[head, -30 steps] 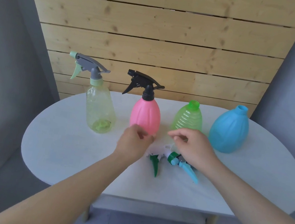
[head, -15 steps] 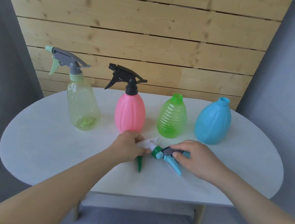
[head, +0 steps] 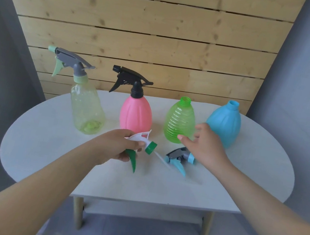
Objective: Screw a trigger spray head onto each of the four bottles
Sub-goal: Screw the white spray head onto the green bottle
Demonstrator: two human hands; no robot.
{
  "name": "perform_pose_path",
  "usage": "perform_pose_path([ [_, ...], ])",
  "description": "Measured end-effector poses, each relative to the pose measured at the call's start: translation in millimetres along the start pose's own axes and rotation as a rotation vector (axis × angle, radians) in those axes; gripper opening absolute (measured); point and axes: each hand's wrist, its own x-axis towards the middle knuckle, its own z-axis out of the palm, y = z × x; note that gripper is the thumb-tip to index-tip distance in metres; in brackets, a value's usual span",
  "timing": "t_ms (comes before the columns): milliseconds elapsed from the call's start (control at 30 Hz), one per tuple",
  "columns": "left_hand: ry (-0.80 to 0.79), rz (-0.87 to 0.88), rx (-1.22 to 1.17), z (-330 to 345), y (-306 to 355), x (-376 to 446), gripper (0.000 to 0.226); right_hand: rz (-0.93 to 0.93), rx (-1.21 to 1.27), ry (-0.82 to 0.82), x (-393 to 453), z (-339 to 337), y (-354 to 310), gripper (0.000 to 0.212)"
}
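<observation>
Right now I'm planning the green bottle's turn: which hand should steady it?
Right. The right hand is open and reaching beside the green bottle, while the left hand already holds the green spray head.

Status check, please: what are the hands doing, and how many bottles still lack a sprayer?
Left hand grips white-green spray head. Right hand open, nearing green bottle. Green and blue bottle uncapped. Blue spray head lies on table.

A white oval surface (head: 41,151) on pale wooden legs (head: 77,213) stands before a plank wall (head: 143,33), grey curtains (head: 309,81) either side.
</observation>
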Motion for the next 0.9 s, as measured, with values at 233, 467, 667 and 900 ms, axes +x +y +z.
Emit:
perform_pose_path([
  [233, 0.021, 0.025, -0.056, -6, 1, -6, 0.02, -0.013, 0.236, -0.04, 32, 18, -12, 0.1],
  [467, 0.122, 0.035, -0.179, -11, 0, -9, 0.032, -0.001, 0.36, 0.02, 49, 34, -14, 0.093],
  [667, 0.108, 0.037, -0.23, -24, -1, -17, 0.041, -0.229, 0.339, -0.035, 20, -3, -27, 0.095],
  [900, 0.129, 0.064, -0.292, -42, -3, -35, 0.061, -0.259, -0.042, -0.375, -26, -64, -15, 0.087],
])
